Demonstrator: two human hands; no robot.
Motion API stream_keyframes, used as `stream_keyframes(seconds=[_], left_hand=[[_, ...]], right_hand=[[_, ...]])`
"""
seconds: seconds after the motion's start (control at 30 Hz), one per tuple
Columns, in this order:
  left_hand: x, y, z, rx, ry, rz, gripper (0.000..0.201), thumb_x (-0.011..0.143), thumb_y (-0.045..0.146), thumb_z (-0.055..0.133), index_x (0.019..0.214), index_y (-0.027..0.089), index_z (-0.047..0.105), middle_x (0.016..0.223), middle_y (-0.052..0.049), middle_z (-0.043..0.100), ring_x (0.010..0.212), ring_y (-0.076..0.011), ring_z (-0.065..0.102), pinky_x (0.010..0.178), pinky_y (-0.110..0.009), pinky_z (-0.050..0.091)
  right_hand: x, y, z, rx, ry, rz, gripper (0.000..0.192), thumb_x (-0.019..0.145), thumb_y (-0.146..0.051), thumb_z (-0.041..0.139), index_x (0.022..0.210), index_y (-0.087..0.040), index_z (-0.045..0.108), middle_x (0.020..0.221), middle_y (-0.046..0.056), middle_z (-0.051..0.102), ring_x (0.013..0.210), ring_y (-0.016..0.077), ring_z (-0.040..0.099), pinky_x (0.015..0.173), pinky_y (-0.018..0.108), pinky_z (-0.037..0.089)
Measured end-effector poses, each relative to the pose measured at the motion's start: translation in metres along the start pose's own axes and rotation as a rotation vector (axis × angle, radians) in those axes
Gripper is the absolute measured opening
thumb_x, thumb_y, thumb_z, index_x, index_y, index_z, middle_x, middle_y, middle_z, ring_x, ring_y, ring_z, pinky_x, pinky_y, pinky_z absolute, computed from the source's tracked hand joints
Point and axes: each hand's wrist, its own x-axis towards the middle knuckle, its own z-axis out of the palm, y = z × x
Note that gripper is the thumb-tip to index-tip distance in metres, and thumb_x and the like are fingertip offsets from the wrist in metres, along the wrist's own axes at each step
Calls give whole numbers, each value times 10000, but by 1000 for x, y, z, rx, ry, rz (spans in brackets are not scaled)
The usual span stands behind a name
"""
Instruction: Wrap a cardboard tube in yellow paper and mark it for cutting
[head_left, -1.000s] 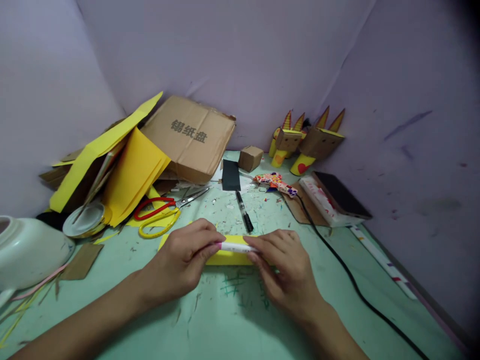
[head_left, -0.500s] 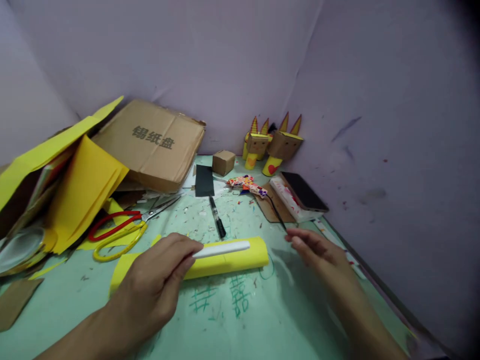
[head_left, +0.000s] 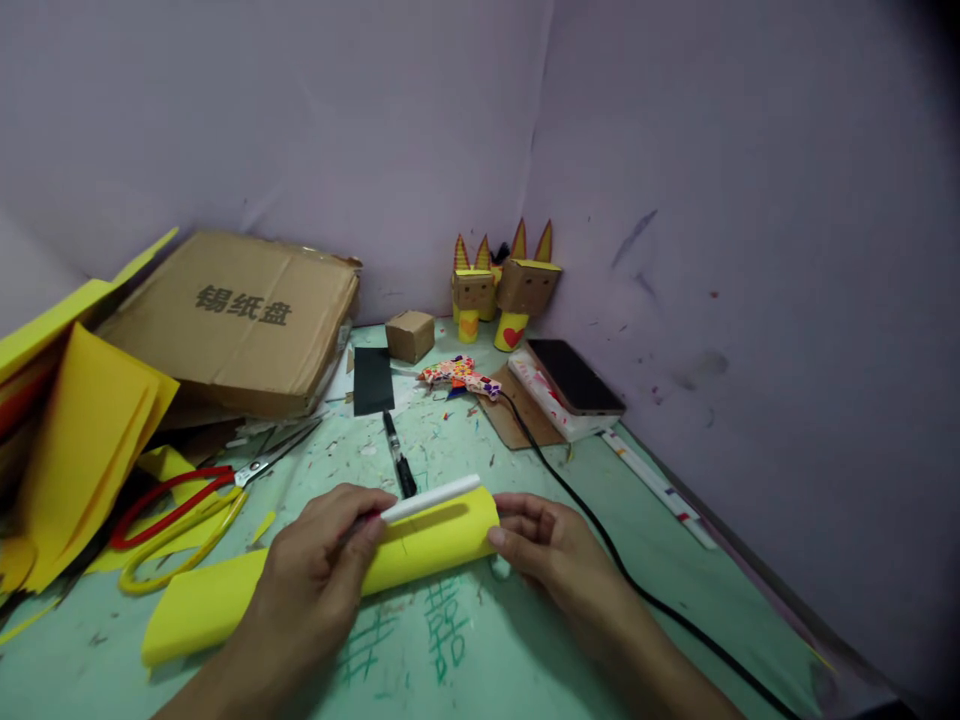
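Note:
My left hand (head_left: 322, 560) is closed around a slim white stick (head_left: 435, 497), which slants up to the right above a rolled sheet of yellow paper (head_left: 420, 555). The left hand also covers the middle of that roll. At the roll's right end, my right hand (head_left: 544, 540) pinches the edge, thumb in front and the other fingers partly hidden behind it. Just beyond the roll lies a black-capped pen (head_left: 399, 455). A patterned glue gun (head_left: 459, 376) rests farther back, its black cord (head_left: 600, 530) running past my right hand.
Red-and-yellow scissors (head_left: 240, 478) lie at left near folded yellow paper (head_left: 97, 450) and a big cardboard box (head_left: 232, 320). Behind are a small cardboard block (head_left: 410, 336), a black card (head_left: 373, 380) and box-headed figures (head_left: 529, 285). A phone (head_left: 576, 376) rests at right.
My right hand has let go of the black cord and moved left onto the end of the yellow roll. My left hand keeps the white stick. The view has turned slightly right.

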Motion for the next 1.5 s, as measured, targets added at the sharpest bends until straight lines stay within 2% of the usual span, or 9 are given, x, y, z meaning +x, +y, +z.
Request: stream_keyframes(seconds=[0.17, 0.4, 0.7, 0.8, 0.9, 1.03, 1.17, 1.3, 1.5], left_hand=[[0, 2, 7, 20, 33, 115, 118, 848, 287, 531, 903, 280, 635, 845, 43, 682, 787, -136, 629, 696, -226, 487], [-2, -3, 11, 90, 80, 210, 121, 839, 275, 557, 918, 275, 647, 861, 29, 674, 828, -133, 630, 745, -228, 514], [-2, -6, 14, 189, 87, 348, 151, 828, 177, 547, 935, 232, 639, 861, -18, 637, 812, -164, 588, 720, -299, 486], [-2, -5, 14, 194, 53, 369, 172, 829, 131, 532, 952, 212, 620, 856, -34, 626, 803, -177, 562, 733, -338, 448], [-1, -3, 14, 188, 27, 369, 164, 834, 112, 517, 929, 193, 624, 839, -40, 621, 786, -177, 554, 723, -341, 431], [0, -2, 13, 193, 6, 352, 171, 842, 105, 500, 893, 175, 647, 806, -46, 627, 762, -172, 554, 707, -341, 429], [0, 0, 11, 128, -32, 258, 196, 856, 142, 488, 917, 188, 669, 850, -50, 646, 817, -176, 577, 753, -346, 454], [2, 3, 5, 19, -159, 115, 222, 850, 154, 464, 909, 181, 677, 875, -57, 653, 825, -171, 606, 733, -316, 493], [6, 8, -2, -51, -223, 17, 255, 799, 126, 475, 901, 196, 698, 868, -43, 653, 819, -170, 610, 726, -303, 499]], right_hand=[[0, 0, 5, 25, -75, 8, 311, 564, -253, 741, 837, -115, 689, 567, -27, 599, 342, 9, 363, 314, 152, 223], [1, 6, 4, 10, -104, -29, 318, 598, -239, 700, 887, -105, 705, 579, -5, 625, 362, 41, 482, 331, 143, 310], [-2, 2, 6, 20, -84, -16, 344, 587, -285, 713, 874, -96, 694, 580, -8, 614, 390, 49, 495, 364, 153, 373], [-2, 1, 6, 25, -81, -28, 369, 643, -401, 699, 845, -92, 676, 541, -12, 586, 389, 53, 490, 359, 148, 371], [2, -3, 8, 17, -52, 31, 392, 742, -491, 611, 785, -102, 645, 506, -19, 550, 359, 55, 476, 325, 145, 351], [9, -11, 14, -162, -7, 159, 320, 819, -420, 560, 684, -132, 592, 414, -42, 491, 287, 48, 425, 281, 137, 292], [12, -12, 16, -242, 20, 133, 340, 818, -409, 572, 595, -152, 555, 309, -55, 421, 253, 51, 381, 262, 139, 227], [11, -8, 15, -258, 43, 99, 326, 817, -401, 569, 602, -157, 560, 320, -62, 433, 262, 49, 386, 275, 142, 250], [10, -7, 15, -263, 41, 84, 326, 768, -440, 614, 612, -156, 581, 335, -61, 450, 273, 57, 401, 284, 158, 267]])
